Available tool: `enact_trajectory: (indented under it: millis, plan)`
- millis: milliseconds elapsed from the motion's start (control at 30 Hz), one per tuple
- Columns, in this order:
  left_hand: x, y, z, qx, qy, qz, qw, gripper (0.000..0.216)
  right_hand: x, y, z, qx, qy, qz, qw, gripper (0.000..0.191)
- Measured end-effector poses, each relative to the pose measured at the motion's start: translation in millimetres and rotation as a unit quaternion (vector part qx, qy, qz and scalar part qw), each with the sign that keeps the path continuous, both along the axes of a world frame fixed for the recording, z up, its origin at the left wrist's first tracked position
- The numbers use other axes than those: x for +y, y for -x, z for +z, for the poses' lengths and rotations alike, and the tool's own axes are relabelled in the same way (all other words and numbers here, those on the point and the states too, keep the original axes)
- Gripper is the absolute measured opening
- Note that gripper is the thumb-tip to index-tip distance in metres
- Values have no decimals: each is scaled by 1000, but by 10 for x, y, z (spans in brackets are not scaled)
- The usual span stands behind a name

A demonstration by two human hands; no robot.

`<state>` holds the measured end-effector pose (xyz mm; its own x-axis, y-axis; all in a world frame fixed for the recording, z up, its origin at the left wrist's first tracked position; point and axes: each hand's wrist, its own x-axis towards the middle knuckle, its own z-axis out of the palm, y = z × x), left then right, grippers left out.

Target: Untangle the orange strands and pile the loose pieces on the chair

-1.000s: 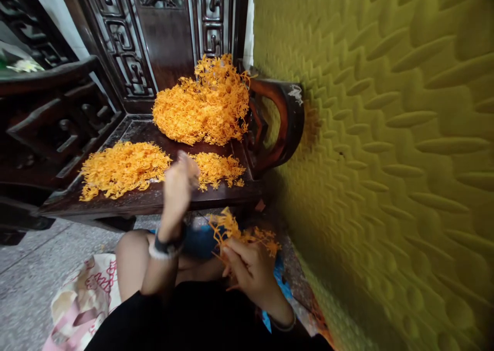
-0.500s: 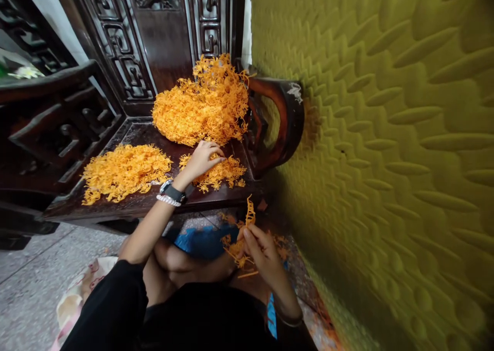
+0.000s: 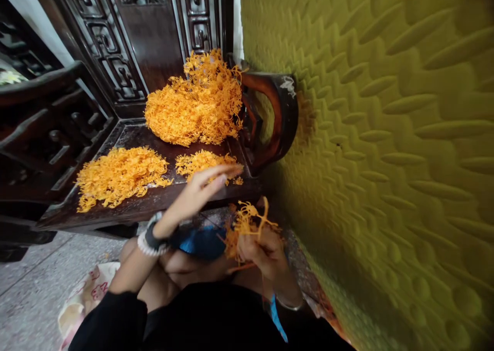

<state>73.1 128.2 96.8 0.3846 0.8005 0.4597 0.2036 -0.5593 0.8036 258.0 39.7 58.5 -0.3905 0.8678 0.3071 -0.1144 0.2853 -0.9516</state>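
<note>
From your head camera, your left hand (image 3: 198,189) reaches out with its fingers extended and the thumb apart, over the near edge of the small orange pile (image 3: 196,161) on the dark wooden seat (image 3: 133,132) — whether the fingertips touch it, you cannot tell. Your right hand (image 3: 265,252) is curled above your lap, pinching an orange strand (image 3: 264,214) between thumb and fingers, with more orange pieces (image 3: 243,217) bunched about it — while the wide orange pile (image 3: 121,176) lies left of the small one and the tall orange heap (image 3: 196,106) behind both.
</note>
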Motion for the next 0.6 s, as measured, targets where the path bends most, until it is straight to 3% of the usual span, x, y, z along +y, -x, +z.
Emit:
enact_trajectory:
  millis: [67, 133, 200, 300, 467, 600]
  plan:
    - [-346, -119, -39, -51, 62, -80, 994, 57, -10, 35, -11, 119, 52, 40, 991, 55]
    - [-608, -246, -118, -52, 94, -51, 993, 49, -16, 89, -12, 170, 89, 44, 980, 56]
    - [-759, -362, -190, -51, 128, 17, 990, 35, -24, 148, -9, 158, 102, 33, 982, 59]
    - [-823, -481, -248, -97, 176, 71, 977, 37, -48, 218, -17, 129, 107, 37, 985, 63]
    - [-791, -541, -337, -142, 184, 91, 968, 48, -80, 252, -48, 100, 123, 54, 986, 67]
    - [-755, -504, -427, -137, 90, 218, 962, 52, -111, 255, -39, 94, 121, 91, 984, 67]
